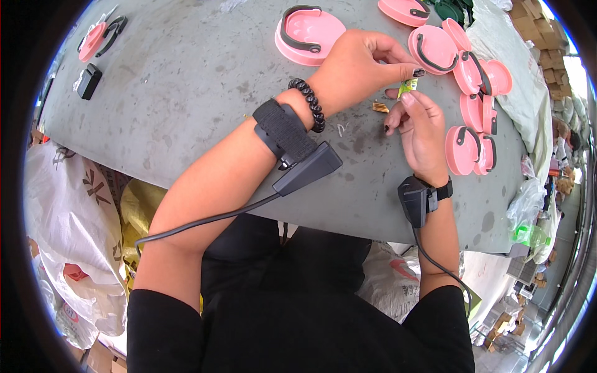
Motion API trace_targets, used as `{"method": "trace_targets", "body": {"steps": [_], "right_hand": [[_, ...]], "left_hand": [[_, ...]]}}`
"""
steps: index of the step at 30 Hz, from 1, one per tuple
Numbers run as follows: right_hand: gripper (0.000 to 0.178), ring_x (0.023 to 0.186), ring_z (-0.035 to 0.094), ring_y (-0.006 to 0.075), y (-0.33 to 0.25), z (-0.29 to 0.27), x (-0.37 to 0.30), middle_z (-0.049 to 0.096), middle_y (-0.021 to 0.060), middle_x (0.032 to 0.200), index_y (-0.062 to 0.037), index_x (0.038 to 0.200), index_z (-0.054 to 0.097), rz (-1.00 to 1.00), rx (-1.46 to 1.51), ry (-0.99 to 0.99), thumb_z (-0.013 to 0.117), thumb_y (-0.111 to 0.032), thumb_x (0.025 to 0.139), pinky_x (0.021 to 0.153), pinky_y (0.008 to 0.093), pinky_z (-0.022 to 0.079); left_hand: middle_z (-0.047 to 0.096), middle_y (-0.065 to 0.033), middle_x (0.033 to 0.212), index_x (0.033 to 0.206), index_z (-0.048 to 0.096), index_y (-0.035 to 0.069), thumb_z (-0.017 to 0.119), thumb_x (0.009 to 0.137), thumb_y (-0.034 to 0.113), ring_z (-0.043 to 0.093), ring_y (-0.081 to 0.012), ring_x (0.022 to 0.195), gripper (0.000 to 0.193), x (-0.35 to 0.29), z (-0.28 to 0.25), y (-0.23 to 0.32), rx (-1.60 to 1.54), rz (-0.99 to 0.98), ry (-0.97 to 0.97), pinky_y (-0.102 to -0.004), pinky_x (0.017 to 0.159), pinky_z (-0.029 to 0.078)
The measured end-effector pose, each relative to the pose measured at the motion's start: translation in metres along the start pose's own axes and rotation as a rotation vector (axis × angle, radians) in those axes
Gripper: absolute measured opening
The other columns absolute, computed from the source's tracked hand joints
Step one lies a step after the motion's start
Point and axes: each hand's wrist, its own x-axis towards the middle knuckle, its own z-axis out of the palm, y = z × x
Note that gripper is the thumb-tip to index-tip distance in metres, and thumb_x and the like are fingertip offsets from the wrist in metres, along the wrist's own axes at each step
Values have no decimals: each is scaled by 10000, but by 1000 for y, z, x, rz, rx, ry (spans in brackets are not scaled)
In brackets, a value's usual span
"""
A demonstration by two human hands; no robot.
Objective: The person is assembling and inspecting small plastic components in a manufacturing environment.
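A small green-and-yellow packet (408,85) is held between my two hands above the grey table. My left hand (364,65) pinches its upper end between thumb and fingers. Thumb and index finger of my right hand (423,127) close on its lower end. Just left of the right hand's fingers lies a small golden-brown piece (380,107). Close beyond my left hand is a pink round lid (314,31) with a dark curved handle. Another pink lid (435,48) sits right beside the left fingertips.
Several pink lids (460,150) with dark handles cluster along the table's (205,93) right side. At the far left are a pink piece with a dark handle (93,42) and a small black box (89,81). A white sack (71,230) stands beside the table's left edge.
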Motion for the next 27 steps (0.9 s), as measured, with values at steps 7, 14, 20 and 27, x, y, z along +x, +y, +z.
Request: {"method": "trace_targets", "body": {"steps": [7,14,20,27], "right_hand": [[310,586,522,117,2,0,0,556,60,652,72,955,591,-12,71,34,509,-222,902,550,252,434],[268,594,516,116,4,-2,0,552,54,651,52,933,599,-3,101,39,527,-202,894,550,258,431],[202,604,513,110,5,1,-1,529,31,643,-4,886,554,-52,98,110,562,-206,878,554,248,430],[201,700,539,87,4,12,-5,545,34,844,-8,869,536,-351,-239,260,695,-43,752,594,213,453]], "left_hand": [[662,-39,756,793,638,-5,709,780,128,588,-37,663,152,1,1,-3,104,73,33,-172,565,478],[602,15,625,721,615,18,740,757,183,508,4,561,210,0,0,-5,202,128,92,-153,478,392],[569,30,594,708,604,14,731,763,173,486,6,545,211,0,1,-4,232,140,117,-157,471,382],[559,17,579,696,587,2,728,756,171,482,-11,538,228,-3,3,-3,314,202,149,-174,473,394]]}}
